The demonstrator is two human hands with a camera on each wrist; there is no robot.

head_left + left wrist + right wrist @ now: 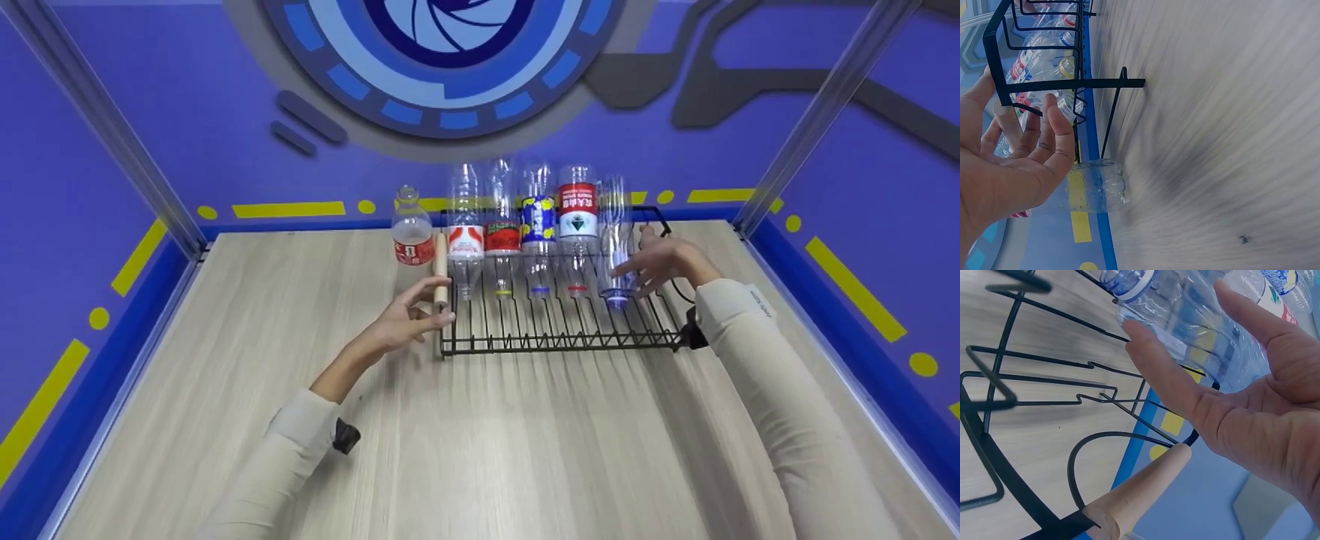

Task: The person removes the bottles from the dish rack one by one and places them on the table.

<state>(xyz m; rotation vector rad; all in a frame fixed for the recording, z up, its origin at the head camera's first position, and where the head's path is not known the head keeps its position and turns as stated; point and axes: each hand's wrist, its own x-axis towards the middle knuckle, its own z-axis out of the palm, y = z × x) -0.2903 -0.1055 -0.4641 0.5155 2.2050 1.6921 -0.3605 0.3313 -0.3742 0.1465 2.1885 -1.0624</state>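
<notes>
A black wire rack (562,349) with wooden side handles bears several clear plastic bottles in a row, necks toward me. My left hand (401,319) holds the rack's left end, fingers curled about the wooden handle (441,270); in the left wrist view the left hand (1022,152) partly hides that handle. At the rack's right end, my right hand (664,259) is beside the rightmost bottle (616,240), which has a pale blue cap. In the right wrist view, the thumb and a finger of the right hand (1258,382) extend loosely along that bottle (1185,320).
Left of the rack a capless bottle (412,236) with a red label stands upright on the wooden table (465,442). Behind it rises a blue-purple wall (187,150) with yellow marks. The rack's right wooden handle (1140,495) shows below the right hand.
</notes>
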